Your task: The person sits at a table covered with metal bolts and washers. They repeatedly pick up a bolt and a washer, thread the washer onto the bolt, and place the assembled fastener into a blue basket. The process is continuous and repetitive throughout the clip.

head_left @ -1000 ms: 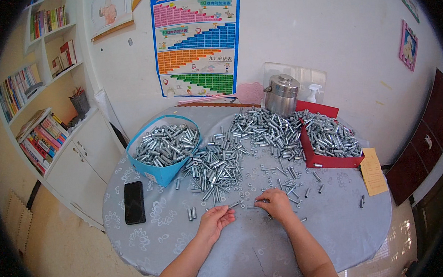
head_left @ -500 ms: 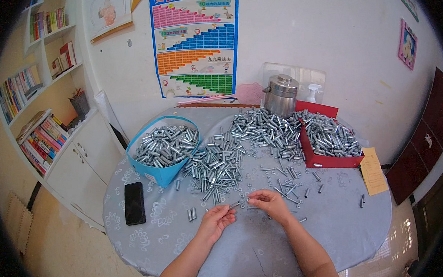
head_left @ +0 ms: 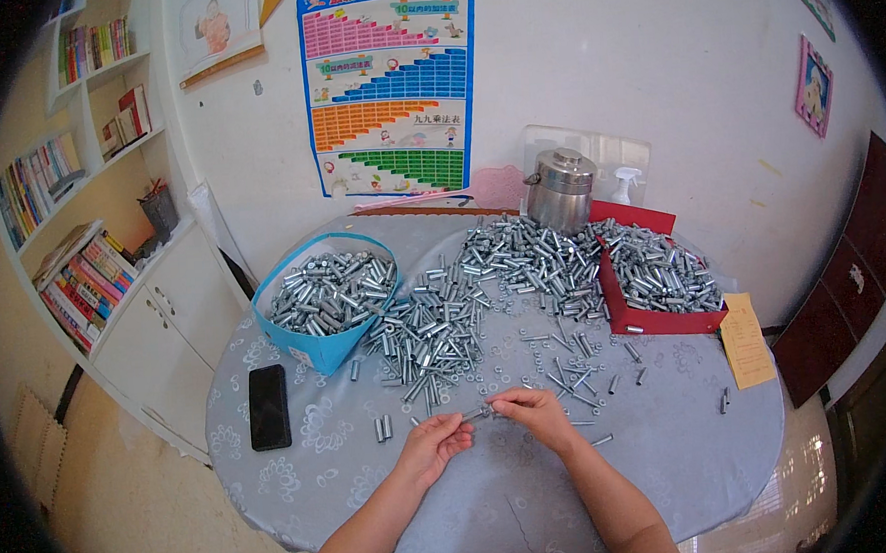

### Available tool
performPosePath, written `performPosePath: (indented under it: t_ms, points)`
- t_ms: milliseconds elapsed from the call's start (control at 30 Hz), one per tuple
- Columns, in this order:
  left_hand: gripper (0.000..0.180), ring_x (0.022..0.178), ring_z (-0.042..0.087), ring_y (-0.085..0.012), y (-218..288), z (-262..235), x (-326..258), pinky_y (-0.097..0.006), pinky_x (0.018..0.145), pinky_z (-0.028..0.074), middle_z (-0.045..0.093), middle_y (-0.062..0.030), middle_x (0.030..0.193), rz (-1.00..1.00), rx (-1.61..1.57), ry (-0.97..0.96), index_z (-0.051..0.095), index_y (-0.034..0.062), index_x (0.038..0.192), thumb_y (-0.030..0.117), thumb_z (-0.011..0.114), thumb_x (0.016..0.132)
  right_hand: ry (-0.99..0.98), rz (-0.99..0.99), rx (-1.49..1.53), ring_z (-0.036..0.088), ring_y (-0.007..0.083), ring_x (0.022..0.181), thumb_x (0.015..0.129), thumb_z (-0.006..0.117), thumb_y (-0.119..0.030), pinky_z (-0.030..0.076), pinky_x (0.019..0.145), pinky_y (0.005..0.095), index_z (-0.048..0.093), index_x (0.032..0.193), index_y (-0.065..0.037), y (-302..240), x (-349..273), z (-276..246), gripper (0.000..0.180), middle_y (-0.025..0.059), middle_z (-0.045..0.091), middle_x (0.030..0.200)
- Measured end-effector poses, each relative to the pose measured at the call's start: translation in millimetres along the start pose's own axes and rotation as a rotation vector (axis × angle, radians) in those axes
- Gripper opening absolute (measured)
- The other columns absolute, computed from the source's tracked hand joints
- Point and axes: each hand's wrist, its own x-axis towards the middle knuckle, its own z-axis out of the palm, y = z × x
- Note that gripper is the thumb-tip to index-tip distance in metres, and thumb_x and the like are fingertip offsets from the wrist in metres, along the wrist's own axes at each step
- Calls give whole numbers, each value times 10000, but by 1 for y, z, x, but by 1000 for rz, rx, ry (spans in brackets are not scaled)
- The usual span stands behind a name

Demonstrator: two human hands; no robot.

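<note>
Metal bolt (head_left: 476, 413), slim and silvery, is pinched at one end by the left hand (head_left: 435, 449), its long axis running rightward and slightly away from that grip to the fingertips of the right hand (head_left: 539, 418), nearest its other end; whether they clasp anything is too small to tell. Beyond the grip lies a heap of metal sleeves (head_left: 426, 327), with a blue bin (head_left: 312, 349) farther left and a red box (head_left: 666, 322) farther right.

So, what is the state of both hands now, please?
Left hand: closed on a slim metal piece.
Right hand: pinched closed at that piece's end; what it holds cannot be told.
</note>
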Motion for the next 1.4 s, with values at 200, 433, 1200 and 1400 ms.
performPosePath:
  t_ms: [200, 433, 1200, 1400]
  points:
    - [136, 650, 601, -155, -1, 1, 0, -259, 618, 521, 606, -126, 794, 39, -22, 65, 528, -1, 870, 123, 556, 820, -20, -173, -255, 529, 96, 758, 762, 628, -138, 417, 703, 218, 638, 954, -59, -2, 1, 2, 207, 36, 615, 829]
    - [132, 643, 602, -172, 0, 12, -6, -277, 595, 527, 606, -140, 788, 141, 135, 71, 534, -19, 867, 91, 573, 805, 25, -107, -401, 532, 122, 653, 779, 611, -226, 424, 597, 253, 624, 804, -19, -3, -3, 4, 209, 63, 606, 744]
    - [132, 632, 594, -179, 0, 10, -5, -286, 599, 519, 595, -130, 772, 226, 102, 144, 526, -10, 857, 110, 561, 815, -39, -65, -240, 526, 114, 639, 892, 419, -311, 431, 619, 239, 612, 859, -1, 12, -1, 7, 367, 56, 581, 685]
    - [136, 637, 594, -192, 0, 9, -4, -295, 607, 518, 593, -134, 784, 234, 100, 153, 517, -15, 868, 104, 557, 817, -31, -46, -160, 522, 101, 668, 890, 427, -305, 430, 633, 230, 602, 928, -6, 7, -2, 9, 349, 51, 586, 750]
